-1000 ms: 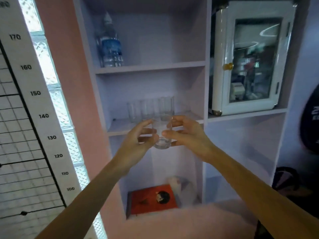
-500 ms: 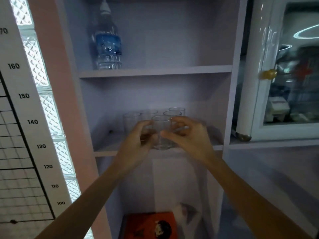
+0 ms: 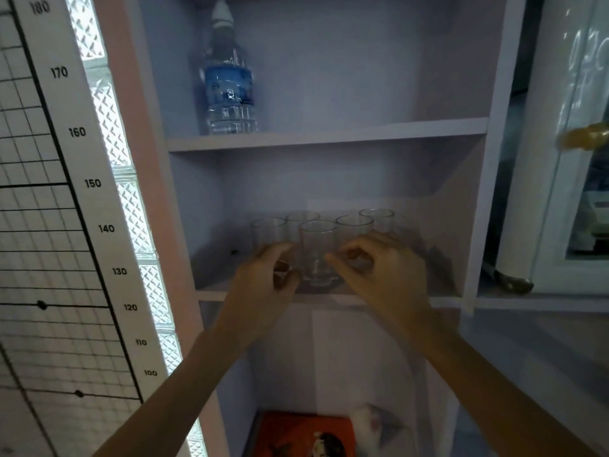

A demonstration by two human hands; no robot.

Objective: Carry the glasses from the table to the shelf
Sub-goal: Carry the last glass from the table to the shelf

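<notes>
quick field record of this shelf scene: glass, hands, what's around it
front glass: upright on middle shelf, near the front edge
left hand: fingers at the glass's left side
right hand: fingertips at its right side
grip: contact unclear
other glasses: four, behind it
water bottle: shelf above
orange book: compartment below

Five clear glasses point(image 3: 317, 252) on the middle shelf point(image 3: 438, 300), one water bottle point(image 3: 229, 87) at twelve o'clock above, two hands point(image 3: 263, 285).
</notes>
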